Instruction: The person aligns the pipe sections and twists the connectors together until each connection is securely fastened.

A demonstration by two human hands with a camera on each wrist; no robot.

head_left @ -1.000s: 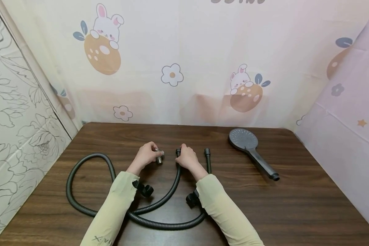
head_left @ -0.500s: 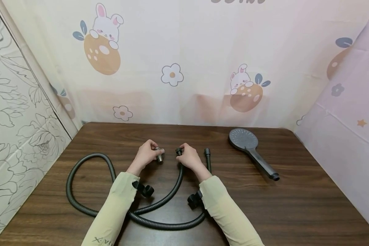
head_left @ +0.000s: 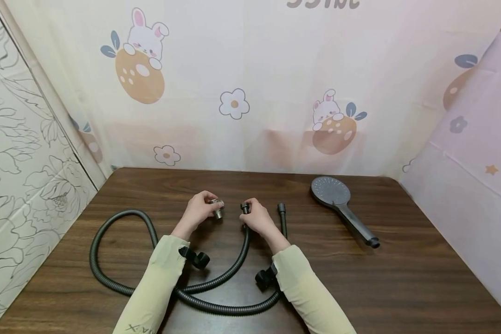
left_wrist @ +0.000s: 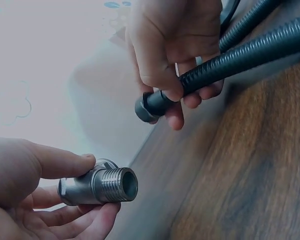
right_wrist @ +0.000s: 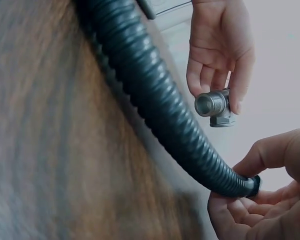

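**Shifted slightly toward four o'clock: the right hand (head_left: 257, 218) and the hose end (head_left: 245, 208) it holds**

We also see the metal fitting (left_wrist: 102, 185) tipped a little since the earlier frame, its lower end swung toward five o'clock. The left hand (head_left: 197, 209) has its fingers and thumb closed round this fitting, leaving the threaded mouth exposed. The right hand pinches the black, ribbed hose (head_left: 229, 310) just behind its nut, with fingers curled round it and the nut protruding.

From the left hand, we find the fitting at three o'clock, and the hose end beyond it in the same direction; the two are near each other but apart. We see the hose end point roughly toward twelve o'clock. The rest of the hose lies on the brown wooden table (head_left: 401, 278), its wide loop at eight o'clock from the left hand and its other end (head_left: 281, 208) at three o'clock from the right hand.

Farther toward three o'clock, we see a grey shower head (head_left: 330, 190) lying with its dotted face up, its handle pointing to five o'clock. A rabbit-print curtain (head_left: 275, 55) hangs behind the table.
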